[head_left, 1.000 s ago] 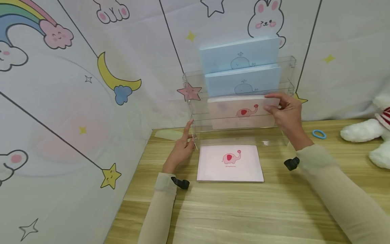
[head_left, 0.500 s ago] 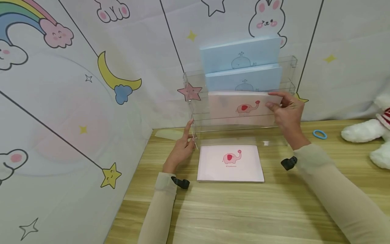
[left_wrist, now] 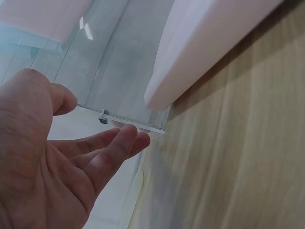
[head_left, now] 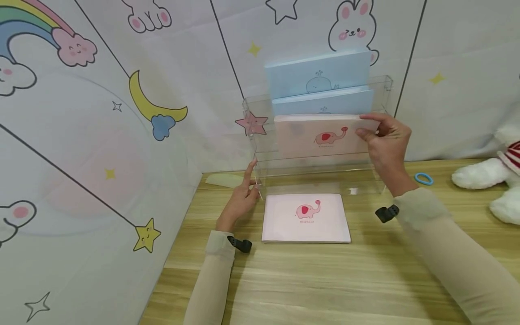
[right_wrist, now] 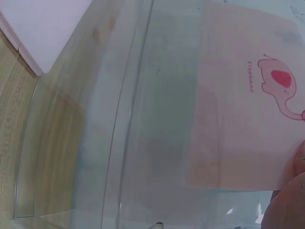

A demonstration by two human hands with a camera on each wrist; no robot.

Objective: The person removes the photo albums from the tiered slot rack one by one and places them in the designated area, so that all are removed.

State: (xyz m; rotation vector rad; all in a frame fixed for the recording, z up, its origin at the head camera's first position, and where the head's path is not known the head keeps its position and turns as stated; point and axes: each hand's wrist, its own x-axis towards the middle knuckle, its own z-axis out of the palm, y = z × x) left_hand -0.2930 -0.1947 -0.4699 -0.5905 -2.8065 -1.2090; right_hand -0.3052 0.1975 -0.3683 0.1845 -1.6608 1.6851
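Note:
In the head view my right hand [head_left: 387, 142] pinches the upper right corner of a pale pink elephant booklet [head_left: 300, 135], thumb in front and a finger over the top edge. The booklet stands in a clear acrylic rack [head_left: 317, 180], its lower part behind a transparent ledge. My left hand [head_left: 239, 201] touches the rack's left side with extended fingers, which the left wrist view shows against the panel's edge [left_wrist: 157, 130]. A second pink elephant booklet [head_left: 306, 225] lies flat on the table before the rack. The right wrist view shows the held booklet [right_wrist: 238, 138] with the fingers at its corner.
Two blue whale booklets, the rear one [head_left: 288, 79] and the front one [head_left: 292, 106], stand in the rack's upper tiers. A blue ring [head_left: 424, 178] and a white plush toy [head_left: 479, 174] lie to the right. A cartoon-printed cloth [head_left: 195, 58] hangs behind the wooden table [head_left: 292, 280].
My right hand has lifted the pink booklet upward in the rack, so it covers more of the front blue booklet. My left hand stays at the rack's side.

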